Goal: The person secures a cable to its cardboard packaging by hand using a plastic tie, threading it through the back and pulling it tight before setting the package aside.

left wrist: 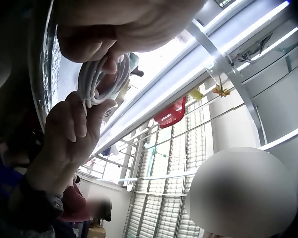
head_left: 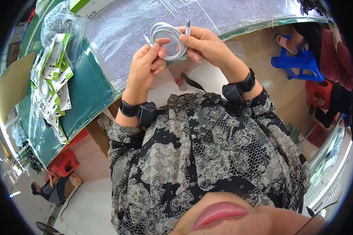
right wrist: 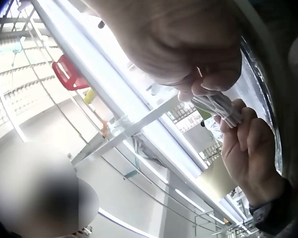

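A white cable (head_left: 180,30) is wound into a round coil, held up over the near edge of the table. The left hand (head_left: 147,62) pinches the coil's left side between thumb and fingers, one white plug end (head_left: 146,38) sticking up beside it. On the coil's right side the right hand (head_left: 206,45) grips the loops, and a plug with a metal tip (head_left: 188,26) stands up above its thumb. In the left wrist view the looped cable (left wrist: 92,82) lies between both hands; in the right wrist view the strands (right wrist: 219,106) show bunched between them.
Packaged cables on green-and-white cards (head_left: 53,78) lie piled at the table's left, beside clear plastic bags (head_left: 60,23). More thin white cables (head_left: 166,7) lie at the far side. A blue stool (head_left: 298,62) and red stools (head_left: 319,94) stand on the right, with people near them.
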